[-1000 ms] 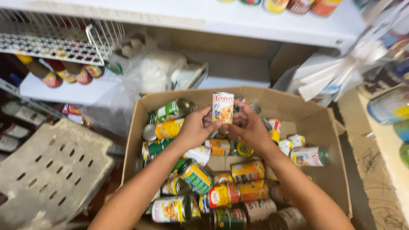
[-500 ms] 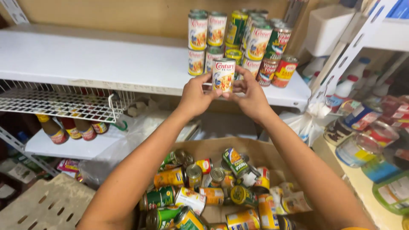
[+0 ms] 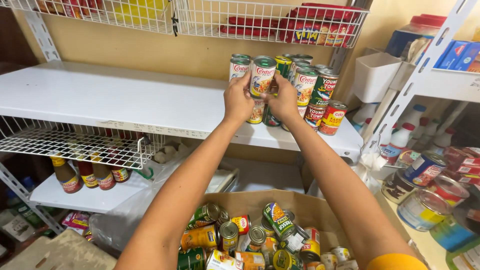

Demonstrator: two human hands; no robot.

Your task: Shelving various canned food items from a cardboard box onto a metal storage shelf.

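Both my hands hold one small can (image 3: 261, 76) with a white, red and yellow label, up at the stacked cans (image 3: 310, 90) on the white shelf (image 3: 125, 100). My left hand (image 3: 238, 97) grips the can's left side and my right hand (image 3: 284, 97) its right side. The can sits on top of another can (image 3: 257, 112) at the left end of the stack. Below my arms an open cardboard box (image 3: 220, 200) holds several loose cans (image 3: 240, 240) with mixed labels.
A wire basket (image 3: 270, 22) with red packets hangs above the stack. A wire drawer (image 3: 75, 142) sits under the shelf, with sauce bottles (image 3: 87, 175) below it. To the right stand a white rack (image 3: 425, 75), white bottles (image 3: 400, 135) and large tins (image 3: 425, 200).
My hands lifted the can out of the box, carried it up to the shelf, and now hold it higher, on top of the stack's left end. My view rose with it.
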